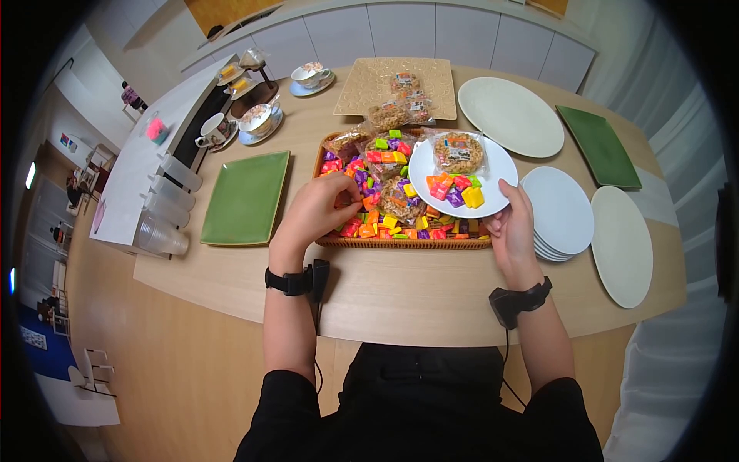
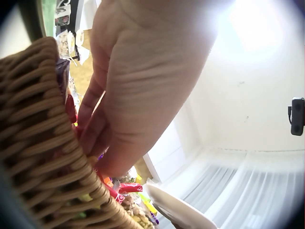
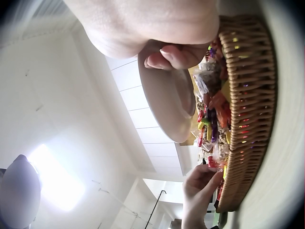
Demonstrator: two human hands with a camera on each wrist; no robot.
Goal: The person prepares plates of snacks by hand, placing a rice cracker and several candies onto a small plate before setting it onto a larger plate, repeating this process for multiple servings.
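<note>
My right hand (image 1: 513, 217) grips a white plate (image 1: 496, 165) by its near right rim, thumb on top and fingers beneath. On the plate lie a wrapped round puffed-grain cake (image 1: 459, 152) and several bright wrapped candies (image 1: 454, 189). My left hand (image 1: 322, 202) reaches over the left side of a wicker basket (image 1: 400, 242) full of candies and wrapped cakes. Its fingers bend down among the candies, the fingertips close to a red candy (image 3: 212, 162) in the right wrist view. I cannot tell whether they pinch one.
A green plate (image 1: 245, 199) lies left of the basket, a gold square tray (image 1: 350, 92) behind it. White plates are stacked (image 1: 558, 212) at right, near oval platters (image 1: 622, 246) and another green plate (image 1: 600, 146). Cups (image 1: 258, 119) and plastic cups (image 1: 165, 235) stand at left.
</note>
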